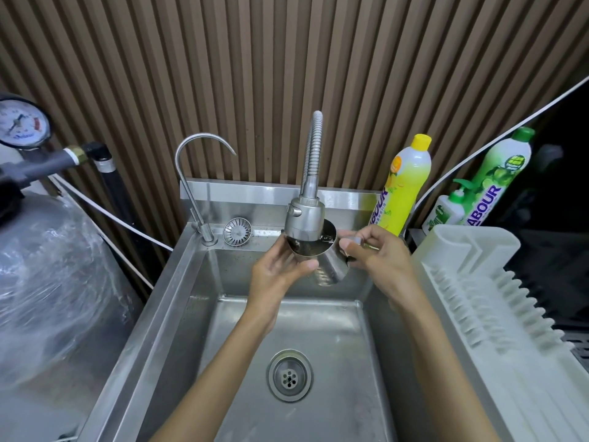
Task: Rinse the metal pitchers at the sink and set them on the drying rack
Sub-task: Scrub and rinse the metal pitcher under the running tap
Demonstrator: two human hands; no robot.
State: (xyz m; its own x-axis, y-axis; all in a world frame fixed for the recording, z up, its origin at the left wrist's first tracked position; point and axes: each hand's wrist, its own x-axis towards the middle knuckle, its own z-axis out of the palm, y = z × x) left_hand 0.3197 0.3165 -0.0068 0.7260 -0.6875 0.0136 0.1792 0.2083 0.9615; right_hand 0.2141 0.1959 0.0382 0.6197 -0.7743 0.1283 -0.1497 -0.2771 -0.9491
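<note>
Pitcher: your metal pitcher (318, 253) sits tilted over the back of the sink (178, 301), mouth up toward the sprayer, base pointing down and to your right.
Left hand: your left hand (280, 269) cups the pitcher from below on its left side, thumb lying across the front wall under the rim.
Right hand: your right hand (376, 253) is closed on the pitcher's right side, where the handle would be; the fingers hide that part, so the exact grip cannot be told.
Sprayer: the head (304, 218) on its flexible hose hangs right over the pitcher's mouth, partly covering the rim. Whether water runs is not clear.
Sink: the basin holds nothing but the drain (289, 376); a loose strainer (237, 231) lies on the back ledge beside the thin curved tap (197, 173).
Rack: the white drying rack (497, 301) stands just to the right of the sink.
Bottles: a yellow bottle (404, 183) and a green bottle (500, 177) stand behind the rack.
</note>
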